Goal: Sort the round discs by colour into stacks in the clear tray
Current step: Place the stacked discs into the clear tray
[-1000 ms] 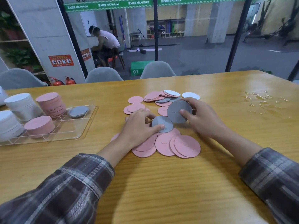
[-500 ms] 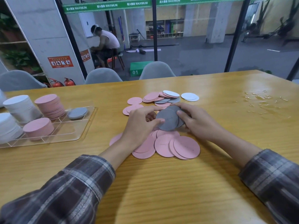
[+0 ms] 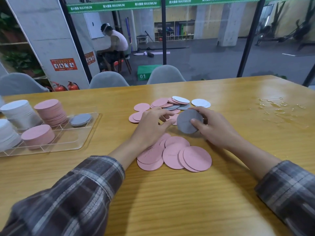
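Two thin round grey discs (image 3: 184,120), one per hand a second ago, are now merged into one small pack, tilted up off the wooden table (image 3: 170,201) just past the near heap of loose pink round discs (image 3: 177,155). The right hand (image 3: 214,128) pinches the pack, thumb on the near face and fingers behind. The left hand (image 3: 150,128) has let go: its fingers are loosely curled and hold nothing, with the index tip just beside the pack's left edge (contact unclear).

Judgement: grey pick done, and one hand can carry the pack to the clear plastic tray (image 3: 73,138) well to the left, where a low grey stack (image 3: 80,119) sits beside tall pink stacks (image 3: 51,111) and white stacks (image 3: 18,111). More grey discs show in the far mixed pile (image 3: 177,107), so sorting is far from over. A wet patch (image 3: 276,106) lies to the right.
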Motion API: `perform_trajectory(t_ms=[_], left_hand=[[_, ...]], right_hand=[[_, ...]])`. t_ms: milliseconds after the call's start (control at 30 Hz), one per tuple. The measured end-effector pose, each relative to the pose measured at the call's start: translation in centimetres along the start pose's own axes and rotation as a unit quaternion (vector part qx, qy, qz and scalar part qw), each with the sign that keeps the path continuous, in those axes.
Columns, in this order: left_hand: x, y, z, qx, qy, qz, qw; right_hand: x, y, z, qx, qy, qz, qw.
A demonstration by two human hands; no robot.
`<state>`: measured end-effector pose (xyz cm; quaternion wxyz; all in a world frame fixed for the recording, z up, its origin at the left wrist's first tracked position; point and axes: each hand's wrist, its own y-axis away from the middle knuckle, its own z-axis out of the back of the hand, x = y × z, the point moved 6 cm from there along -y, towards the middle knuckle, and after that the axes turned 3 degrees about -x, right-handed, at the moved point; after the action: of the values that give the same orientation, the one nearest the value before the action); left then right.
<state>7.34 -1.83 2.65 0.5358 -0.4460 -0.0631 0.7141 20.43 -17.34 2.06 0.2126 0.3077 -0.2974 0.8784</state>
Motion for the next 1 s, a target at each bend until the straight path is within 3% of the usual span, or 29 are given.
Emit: perform_trajectory(t_ms=[167,767,1000], left_hand=[[3.0,-2.8,-1.1,0.038,-0.075,0.024,0.996],[5.3,-9.3,-4.8,0.065,-0.126,0.008,0.99],[4.3,-9.1,-5.3,0.091,-0.212,-0.069,0.971]], right_hand=[[-1.7,-0.7,0.7,-0.034,0.02,-0.024,0.999],[-2.5,-1.8,0.5,-0.036,0.03,-0.036,0.998],[-2.4,-1.8,0.5,-0.039,0.025,-0.036,0.998]])
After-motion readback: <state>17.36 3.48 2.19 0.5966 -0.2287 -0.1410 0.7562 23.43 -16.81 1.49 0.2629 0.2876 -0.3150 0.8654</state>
